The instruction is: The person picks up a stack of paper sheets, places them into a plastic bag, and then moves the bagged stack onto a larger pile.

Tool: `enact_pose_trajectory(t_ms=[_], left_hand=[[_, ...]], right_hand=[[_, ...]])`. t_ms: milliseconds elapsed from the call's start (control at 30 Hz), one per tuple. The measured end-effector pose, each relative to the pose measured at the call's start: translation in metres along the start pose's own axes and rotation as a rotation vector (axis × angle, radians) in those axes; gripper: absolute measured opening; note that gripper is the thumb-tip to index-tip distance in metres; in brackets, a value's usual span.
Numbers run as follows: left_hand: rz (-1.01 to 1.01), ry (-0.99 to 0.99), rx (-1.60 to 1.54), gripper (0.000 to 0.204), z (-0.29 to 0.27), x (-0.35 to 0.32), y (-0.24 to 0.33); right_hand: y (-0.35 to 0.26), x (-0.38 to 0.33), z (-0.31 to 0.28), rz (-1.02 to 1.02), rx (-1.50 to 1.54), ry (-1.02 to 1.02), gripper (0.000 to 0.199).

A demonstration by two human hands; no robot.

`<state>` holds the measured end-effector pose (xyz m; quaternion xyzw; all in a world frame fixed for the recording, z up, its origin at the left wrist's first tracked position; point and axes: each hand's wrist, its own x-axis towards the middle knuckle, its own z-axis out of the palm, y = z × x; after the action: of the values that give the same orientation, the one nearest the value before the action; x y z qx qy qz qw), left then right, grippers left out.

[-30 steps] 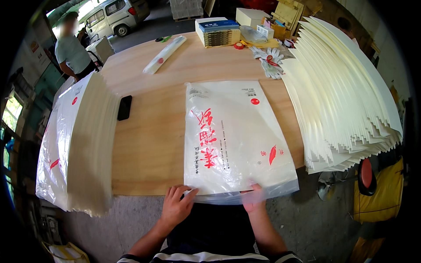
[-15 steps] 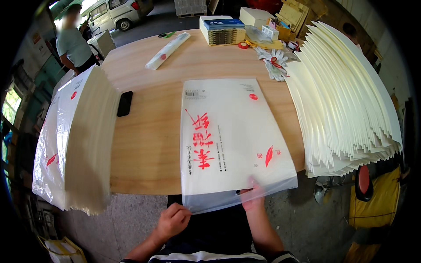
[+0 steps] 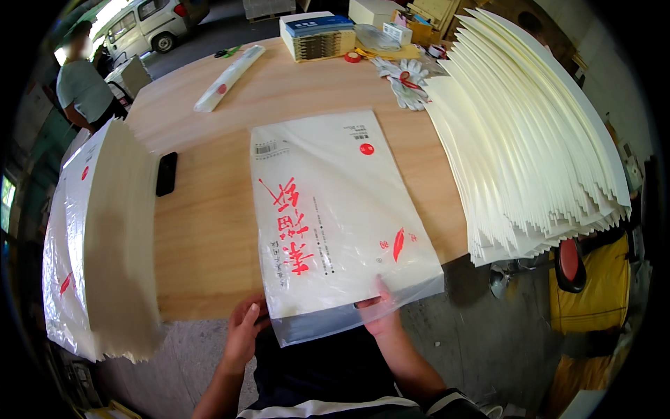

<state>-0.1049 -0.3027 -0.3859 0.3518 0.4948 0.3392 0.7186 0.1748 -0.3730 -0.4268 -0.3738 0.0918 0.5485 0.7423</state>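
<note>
A clear plastic bag (image 3: 293, 326) with red and black print lies at a slant on the table's near side, a stack of white paper (image 3: 342, 181) inside it. The bag's loose near end hangs past the table edge. At that end my right hand (image 3: 382, 315) grips the bagged paper, its thumb showing pale through the film and its other fingers mostly hidden. My left hand (image 3: 244, 327) is beside the bag's near left corner, thumb raised and apart from the fingers, whose tips are partly hidden at the bag's edge.
Tall stacks of bagged paper (image 3: 66, 244) and loose white sheets (image 3: 530, 153) flank me. A phone (image 3: 166, 174), rolled bag film (image 3: 229, 78), scissors (image 3: 227, 52), gloves (image 3: 405, 84), red tape (image 3: 352, 57) and a blue-topped stack (image 3: 317, 38) lie on the table (image 3: 202, 230). A person (image 3: 84, 87) stands far left.
My left hand has let go of the bag's near left corner and moved up and left along its edge. The bag has turned slightly. My view has shifted to the right.
</note>
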Motion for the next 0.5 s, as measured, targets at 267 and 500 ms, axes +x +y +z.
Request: enact_pose_trajectory(t_ms=[267,500], left_hand=[[-0.024,-0.074,-0.06,0.051,0.026,0.027,-0.016],[0.006,0.052,-0.13,0.046,0.034,0.009,-0.012]], right_hand=[[-0.026,-0.011,-0.053,-0.213,-0.186,-0.012,0.045],[-0.095,-0.055,-0.137,-0.424,-0.374,0.459,0.043]])
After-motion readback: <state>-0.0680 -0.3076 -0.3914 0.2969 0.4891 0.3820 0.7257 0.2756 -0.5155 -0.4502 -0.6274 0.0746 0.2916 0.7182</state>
